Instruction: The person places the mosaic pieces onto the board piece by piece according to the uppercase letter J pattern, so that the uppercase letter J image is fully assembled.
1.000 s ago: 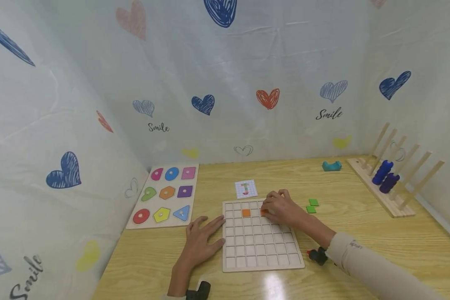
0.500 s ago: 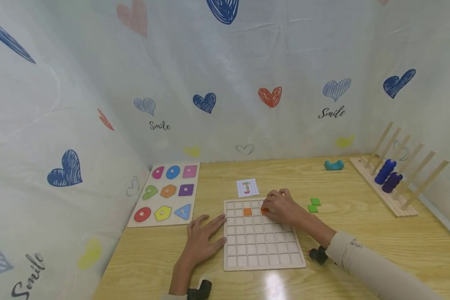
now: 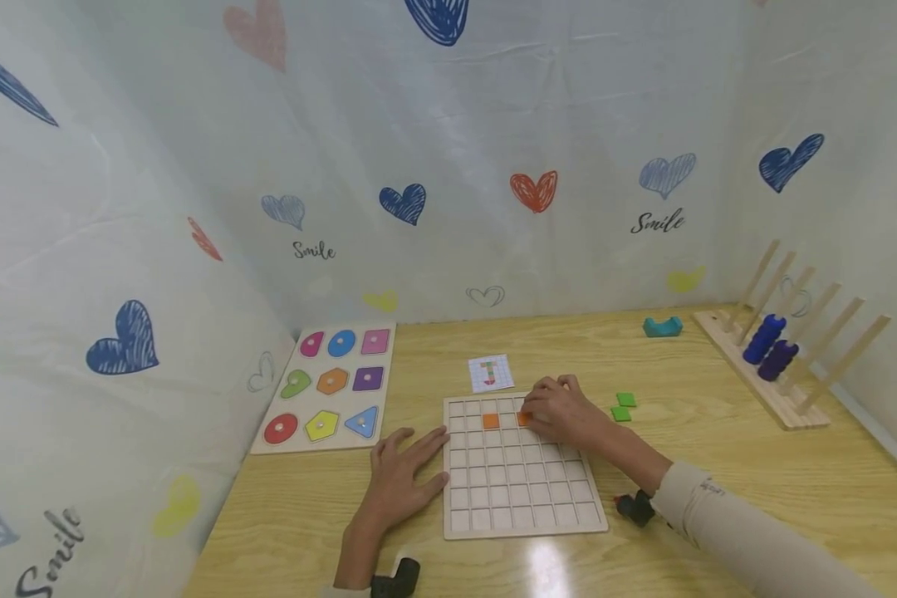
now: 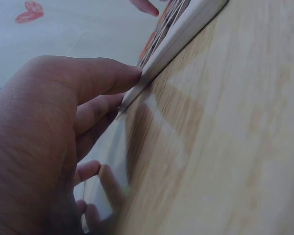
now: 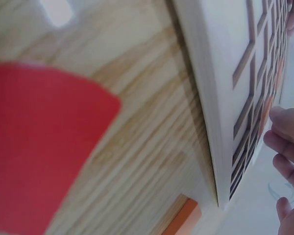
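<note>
My right hand (image 3: 564, 415) is over the upper part of a wooden grid board (image 3: 519, 502), its fingertips pinching an orange square tile (image 3: 523, 419) at the second row. The hand covers much of that tile; the right wrist view shows the thumb tip against an orange tile (image 5: 265, 115). Another orange tile (image 3: 490, 421) lies flat in a cell to the left. With fingers extended, my left hand (image 3: 399, 482) rests at the board's left edge. Its index finger and thumb touch the rim (image 4: 174, 44) in the left wrist view.
A pattern card (image 3: 491, 374) lies behind the board, two green tiles (image 3: 624, 406) to its right. A red piece (image 5: 44, 147) and an orange-edged block (image 5: 183, 218) lie beside it. Farther out are a shape puzzle (image 3: 325, 386), a teal piece (image 3: 662, 327) and a peg rack (image 3: 762, 374).
The orange tile under my right fingers has shifted very slightly left and shows a little more. My left hand keeps its place on the board; the head view has moved slightly.
</note>
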`<state>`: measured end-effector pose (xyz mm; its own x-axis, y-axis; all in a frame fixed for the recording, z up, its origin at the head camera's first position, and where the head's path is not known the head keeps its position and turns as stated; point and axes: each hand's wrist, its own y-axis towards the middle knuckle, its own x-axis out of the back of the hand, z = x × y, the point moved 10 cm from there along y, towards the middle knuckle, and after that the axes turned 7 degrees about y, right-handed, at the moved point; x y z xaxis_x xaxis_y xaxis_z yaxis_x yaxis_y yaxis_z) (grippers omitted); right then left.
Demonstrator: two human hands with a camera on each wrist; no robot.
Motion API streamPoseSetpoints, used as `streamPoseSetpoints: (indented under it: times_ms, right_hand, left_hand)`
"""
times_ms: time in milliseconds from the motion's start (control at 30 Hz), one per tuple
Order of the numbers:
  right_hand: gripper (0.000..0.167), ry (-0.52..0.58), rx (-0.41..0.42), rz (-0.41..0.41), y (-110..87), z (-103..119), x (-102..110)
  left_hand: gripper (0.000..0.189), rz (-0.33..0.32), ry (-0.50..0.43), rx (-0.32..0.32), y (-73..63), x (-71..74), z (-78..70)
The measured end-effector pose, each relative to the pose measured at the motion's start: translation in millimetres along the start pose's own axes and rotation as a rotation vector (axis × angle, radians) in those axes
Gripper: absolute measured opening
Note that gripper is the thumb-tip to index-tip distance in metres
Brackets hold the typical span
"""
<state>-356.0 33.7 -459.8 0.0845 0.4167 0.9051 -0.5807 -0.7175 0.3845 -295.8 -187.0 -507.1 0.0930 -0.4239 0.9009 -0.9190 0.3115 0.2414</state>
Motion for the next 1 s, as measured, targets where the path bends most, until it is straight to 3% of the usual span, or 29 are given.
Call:
streamPoseSetpoints:
  times_ms: [267, 567, 1000]
  right_hand:
    - [0.015, 0.017, -0.04, -0.001, -8.7, -4, 11]
    - [0.014, -0.044, -0.109, 0.006, -26.2, -18, 20]
    - [0.014, -0.068, -0.081, -0.053, -49.8, -30, 38]
  left_hand:
    - [0.057, -0.007, 0.003, -0.007, -0.5, 2.6, -2.0]
    - [0.057, -0.012, 0.017, -0.002, 0.1, 1.2, -2.6]
    - [0.059, -0.043, 0.019, -0.009, 0.0, 1.0, -1.6]
